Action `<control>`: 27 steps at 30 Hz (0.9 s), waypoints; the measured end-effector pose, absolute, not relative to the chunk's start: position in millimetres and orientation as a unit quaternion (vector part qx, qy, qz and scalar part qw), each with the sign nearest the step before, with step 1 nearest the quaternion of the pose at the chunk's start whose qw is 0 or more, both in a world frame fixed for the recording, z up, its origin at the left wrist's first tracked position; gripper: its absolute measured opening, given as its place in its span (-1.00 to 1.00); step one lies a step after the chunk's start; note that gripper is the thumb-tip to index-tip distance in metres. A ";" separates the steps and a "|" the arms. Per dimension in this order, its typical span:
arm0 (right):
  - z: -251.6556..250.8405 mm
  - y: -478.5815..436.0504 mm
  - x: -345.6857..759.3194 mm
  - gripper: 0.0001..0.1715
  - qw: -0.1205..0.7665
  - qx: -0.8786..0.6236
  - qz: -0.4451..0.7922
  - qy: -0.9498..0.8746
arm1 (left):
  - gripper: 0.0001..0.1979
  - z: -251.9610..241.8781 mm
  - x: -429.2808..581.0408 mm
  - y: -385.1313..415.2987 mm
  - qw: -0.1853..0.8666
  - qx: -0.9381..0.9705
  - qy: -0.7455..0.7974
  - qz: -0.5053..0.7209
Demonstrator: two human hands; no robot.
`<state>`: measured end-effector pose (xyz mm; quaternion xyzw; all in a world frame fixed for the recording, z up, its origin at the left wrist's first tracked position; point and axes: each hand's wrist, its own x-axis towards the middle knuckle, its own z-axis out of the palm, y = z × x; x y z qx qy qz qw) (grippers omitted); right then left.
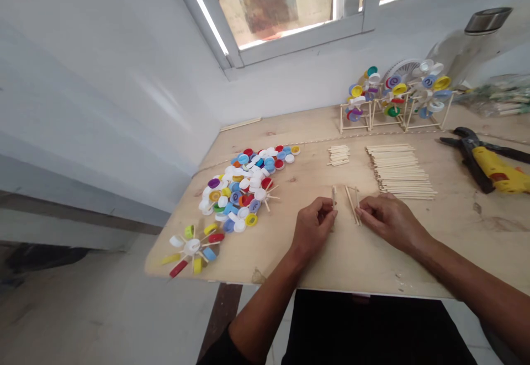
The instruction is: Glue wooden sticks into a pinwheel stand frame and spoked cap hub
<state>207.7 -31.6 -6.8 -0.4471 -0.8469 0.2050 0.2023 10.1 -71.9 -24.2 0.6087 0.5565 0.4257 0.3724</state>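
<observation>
My left hand point(313, 226) rests on the plywood tabletop point(306, 254) with its fingers pinched round a short wooden stick point(333, 197) that stands up from them. My right hand point(387, 218) lies a little to the right, fingers curled on a small frame of glued sticks point(352, 202) lying flat on the board. A long row of wooden sticks point(398, 171) lies just beyond my right hand, and a small bundle of short sticks point(339, 154) lies further back.
A heap of coloured bottle caps point(244, 188) covers the left of the board, with a cap pinwheel point(192, 246) at its front left corner. Finished stick-and-cap wheels point(393, 97) stand by the wall. A yellow glue gun point(494, 169) lies at right.
</observation>
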 end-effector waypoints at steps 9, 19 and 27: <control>-6.0 -32.6 205.9 -0.67 0.204 -0.443 0.202 -0.849 | -0.85 -21.7 10.5 -71.7 0.363 0.613 0.560 0.424; -6.4 -31.9 206.7 -0.66 0.200 -0.443 0.198 -0.851 | -0.85 -23.3 9.7 -71.8 0.367 0.609 0.562 0.423; -6.8 -31.0 206.6 -0.64 0.191 -0.440 0.197 -0.855 | -0.85 -23.9 10.9 -71.4 0.368 0.611 0.556 0.426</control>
